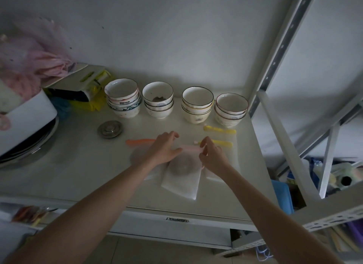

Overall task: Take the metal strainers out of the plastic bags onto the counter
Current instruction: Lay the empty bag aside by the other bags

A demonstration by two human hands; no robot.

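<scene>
Forearms reach up from the bottom of frame. Centre bag (181, 182) lies flat on the tabletop (78, 165), mesh strainer (181, 165) inside, its pink handle (191, 148) pointing up-right in frame. Right hand (213, 157): grip pinched on the handle's tip. Left hand (164, 147): fingers spread, pressing flat on the plastic beside it. Bowl stacks (158, 99) behind.
</scene>
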